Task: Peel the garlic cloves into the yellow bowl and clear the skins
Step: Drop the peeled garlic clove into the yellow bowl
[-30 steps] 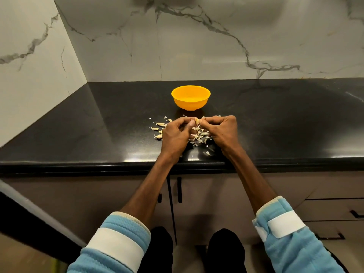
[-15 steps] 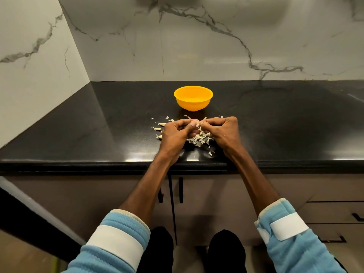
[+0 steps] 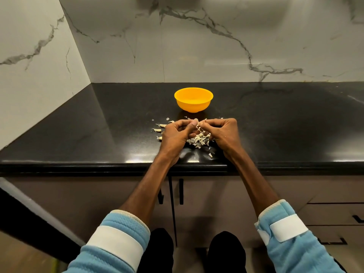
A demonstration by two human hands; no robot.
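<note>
The yellow bowl stands on the black counter just beyond my hands. My left hand and my right hand meet above a heap of pale garlic skins, fingers curled inward. Between their fingertips they pinch a small garlic clove, mostly hidden by the fingers. A few unpeeled cloves lie on the counter to the left of my left hand. What the bowl holds does not show from this angle.
The black counter ends in a front edge right under my wrists. Marble walls close the back and the left side. Cabinet doors with dark handles sit below the counter.
Both hands have stayed together over the skins, with small finger shifts on the clove. The view has tilted slightly.
</note>
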